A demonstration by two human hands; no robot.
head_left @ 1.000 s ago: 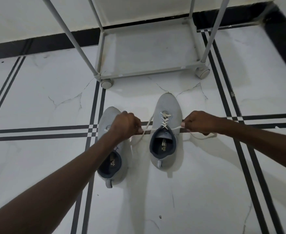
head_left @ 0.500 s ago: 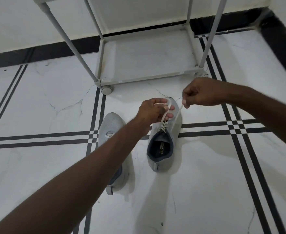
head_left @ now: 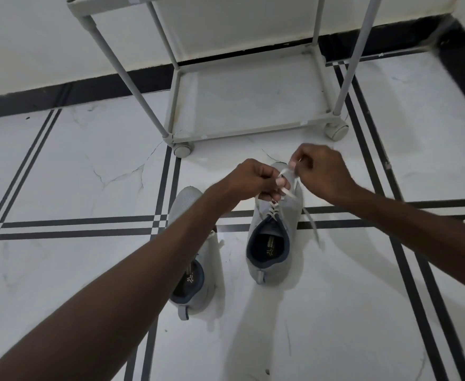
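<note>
Two grey knit shoes stand side by side on the floor, toes pointing away from me. The right shoe (head_left: 274, 237) has pale laces (head_left: 274, 211). My left hand (head_left: 253, 178) hovers above its toe and pinches one lace end. My right hand (head_left: 322, 173) is just beside it and pinches the other lace end, whose tail (head_left: 309, 220) hangs down the shoe's right side. The left shoe (head_left: 210, 259) lies partly hidden under my left forearm.
A pale grey wheeled rack (head_left: 242, 133) stands just beyond the shoes, its castors (head_left: 182, 150) near the toes and its slanted poles rising overhead. The floor is white marble tile with black stripe lines (head_left: 69, 228). A black skirting runs along the back wall.
A second ago both hands pulled the lace ends apart sideways at the shoe's throat. They have since risen and come together above the toe, nearly touching, with the laces drawn upward.
</note>
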